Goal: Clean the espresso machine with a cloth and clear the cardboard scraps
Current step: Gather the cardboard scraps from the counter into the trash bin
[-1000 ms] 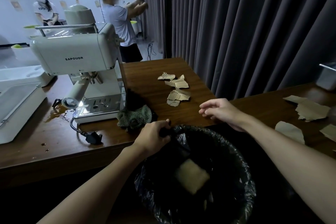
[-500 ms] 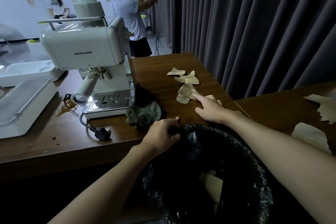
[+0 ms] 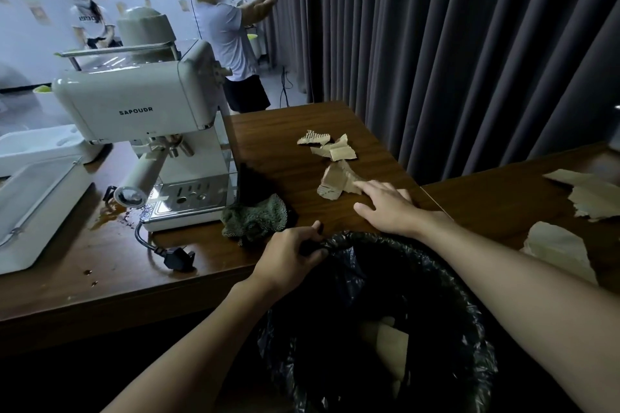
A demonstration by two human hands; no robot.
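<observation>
A white espresso machine (image 3: 141, 111) stands on the wooden table (image 3: 278, 131), with a green cloth (image 3: 255, 218) bunched at its right front corner. Several cardboard scraps (image 3: 335, 147) lie to the right of it. My right hand (image 3: 385, 204) lies flat on the table, fingertips touching the nearest scrap (image 3: 335, 179). My left hand (image 3: 292, 253) grips the rim of a bin lined with a black bag (image 3: 446, 285), held at the table's front edge. Scraps (image 3: 391, 342) lie inside the bin.
More cardboard pieces (image 3: 590, 198) lie on the right table section. A power plug (image 3: 177, 258) and brown spill (image 3: 110, 214) sit by the machine's base, a white appliance (image 3: 30, 208) at left. Dark curtains hang behind. Two people stand in the back.
My right hand has reached forward from near the bin to the closest cardboard scrap and now touches it. My left hand keeps its grip on the bin's rim.
</observation>
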